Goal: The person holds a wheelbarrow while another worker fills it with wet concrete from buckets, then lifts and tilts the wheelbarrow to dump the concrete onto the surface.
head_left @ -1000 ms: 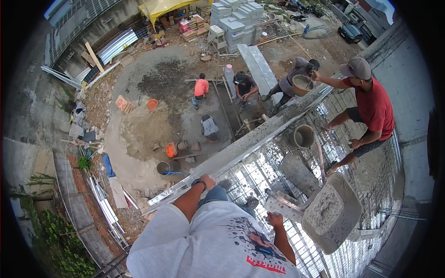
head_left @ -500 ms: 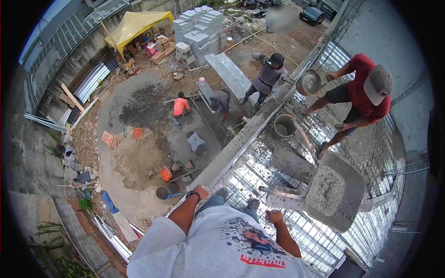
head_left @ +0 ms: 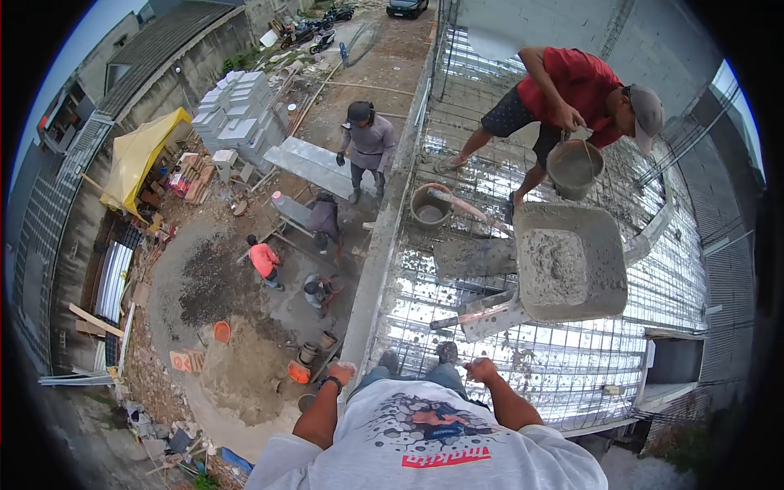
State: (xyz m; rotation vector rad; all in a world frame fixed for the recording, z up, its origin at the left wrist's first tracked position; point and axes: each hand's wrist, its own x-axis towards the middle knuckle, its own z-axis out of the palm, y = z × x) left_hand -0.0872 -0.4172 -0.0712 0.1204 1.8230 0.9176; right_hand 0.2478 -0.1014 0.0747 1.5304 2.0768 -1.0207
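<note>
1. The head camera looks forward and steeply down over the wearer's shirt (head_left: 359, 445), close at the bottom edge.
2. Its round, wide-angle view holds the left hand (head_left: 341, 373) and right hand (head_left: 480, 371) near the lens.
3. The wheelbarrow (head_left: 608, 273) shows farther off; the yellow canopy (head_left: 139, 162) and car (head_left: 407, 8) lie far away.

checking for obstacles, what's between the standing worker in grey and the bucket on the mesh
In the head view, the concrete ledge runs between the worker and the bucket.
</note>
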